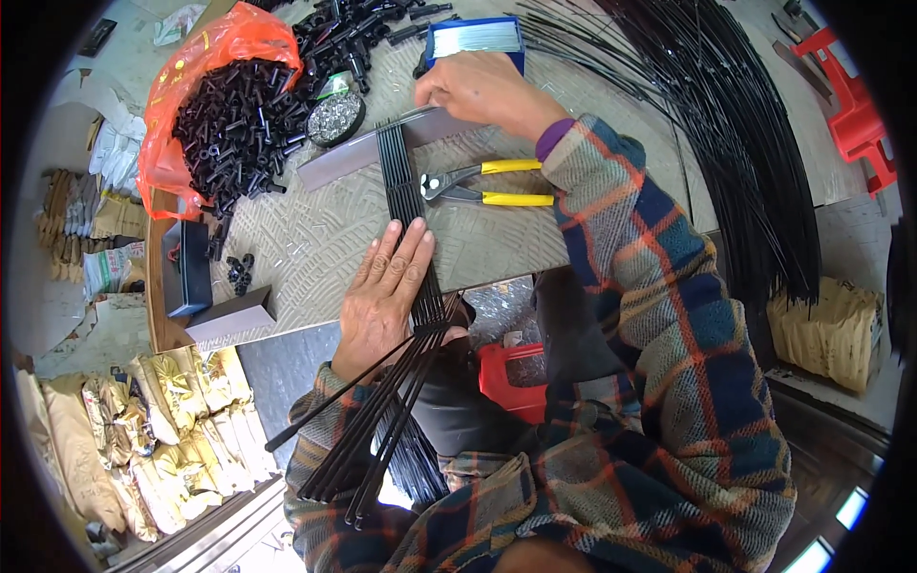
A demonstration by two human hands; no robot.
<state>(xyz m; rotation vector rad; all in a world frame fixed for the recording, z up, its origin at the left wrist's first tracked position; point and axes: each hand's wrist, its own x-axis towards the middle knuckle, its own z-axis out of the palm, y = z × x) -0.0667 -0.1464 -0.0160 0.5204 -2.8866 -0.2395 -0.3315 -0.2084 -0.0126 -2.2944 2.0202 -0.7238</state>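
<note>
My left hand (pixel 377 301) lies flat with its fingers stretched out on a bundle of thin black cables (pixel 399 177). The bundle runs over the table edge towards my lap, where it is gathered and its loose ends fan out. A grey metal strip (pixel 339 164) stands across the far end of the bundle. Beyond it, my right hand (pixel 482 91) is curled with thumb and fingers together, in front of a blue box (pixel 519 57) of thin pale strips. What it pinches, if anything, is hidden. Yellow-handled pincers (pixel 468 183) lie just right of the bundle.
An orange plastic bag (pixel 158 158) spills small black tubular parts at the left. A round black dish (pixel 334 119) holds small shiny pieces. Many long black cables (pixel 726 124) hang over the table's right side. Red stools (pixel 855 115) and wrapped bundles (pixel 831 329) stand beyond the table.
</note>
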